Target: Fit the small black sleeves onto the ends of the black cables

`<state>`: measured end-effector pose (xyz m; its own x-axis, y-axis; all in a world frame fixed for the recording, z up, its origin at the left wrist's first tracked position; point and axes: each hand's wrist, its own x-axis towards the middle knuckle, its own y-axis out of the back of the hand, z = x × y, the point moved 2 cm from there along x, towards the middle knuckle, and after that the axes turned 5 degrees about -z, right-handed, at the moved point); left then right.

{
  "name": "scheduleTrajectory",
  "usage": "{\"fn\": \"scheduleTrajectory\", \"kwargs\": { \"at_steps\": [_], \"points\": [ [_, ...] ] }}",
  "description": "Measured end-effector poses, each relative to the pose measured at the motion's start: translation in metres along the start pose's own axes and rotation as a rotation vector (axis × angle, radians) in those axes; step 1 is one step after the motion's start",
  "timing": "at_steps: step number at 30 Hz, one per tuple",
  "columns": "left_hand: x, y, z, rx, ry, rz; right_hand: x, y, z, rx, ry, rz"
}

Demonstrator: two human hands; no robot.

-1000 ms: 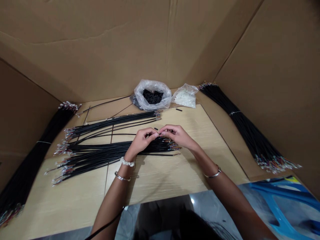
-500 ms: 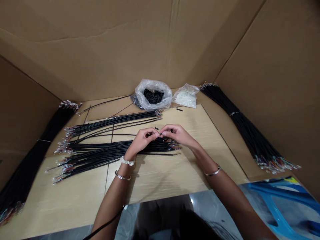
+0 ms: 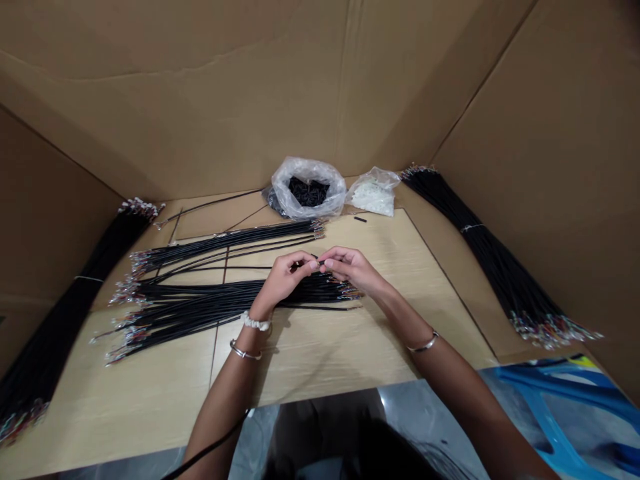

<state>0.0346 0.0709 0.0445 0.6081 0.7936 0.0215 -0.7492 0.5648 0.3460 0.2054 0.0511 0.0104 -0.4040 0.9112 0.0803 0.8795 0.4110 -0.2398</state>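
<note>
My left hand (image 3: 286, 275) and my right hand (image 3: 351, 267) meet fingertip to fingertip above a loose pile of black cables (image 3: 200, 301) on the wooden board (image 3: 330, 347). Both hands pinch the end of a thin black cable (image 3: 240, 268) between thumb and fingers; a small dark piece shows between the fingertips. The cable runs left across the board. A second row of black cables (image 3: 225, 241) lies farther back.
A clear bag of small black parts (image 3: 309, 189) and a bag of white parts (image 3: 373, 193) stand at the back. Tied cable bundles lean along the left wall (image 3: 75, 287) and the right wall (image 3: 480, 247). Cardboard walls surround the board. A blue plastic object (image 3: 565, 413) is at lower right.
Both hands have shifted very slightly away from me, still pinched together on the cable end. Nothing else has moved.
</note>
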Motion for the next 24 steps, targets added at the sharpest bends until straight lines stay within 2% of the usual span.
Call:
{"fn": "scheduleTrajectory", "kwargs": {
  "at_steps": [3, 7, 11, 18, 24],
  "points": [
    [0.000, 0.000, -0.002, 0.040, -0.027, 0.055, -0.001, -0.002, -0.002, -0.113, 0.034, 0.056],
    [0.002, 0.000, -0.009, 0.086, -0.046, 0.118, -0.004, -0.010, -0.008, -0.421, 0.158, 0.197],
    [0.003, 0.002, -0.013, 0.017, -0.052, 0.069, -0.007, -0.018, -0.010, -0.640, 0.247, 0.279],
    [0.001, 0.005, -0.010, -0.078, -0.124, 0.014, -0.005, -0.023, -0.004, -0.719, 0.281, 0.275],
    [-0.001, 0.002, -0.012, -0.023, -0.152, -0.012, -0.002, -0.023, 0.000, -0.870, 0.314, 0.261]
  ]
}}
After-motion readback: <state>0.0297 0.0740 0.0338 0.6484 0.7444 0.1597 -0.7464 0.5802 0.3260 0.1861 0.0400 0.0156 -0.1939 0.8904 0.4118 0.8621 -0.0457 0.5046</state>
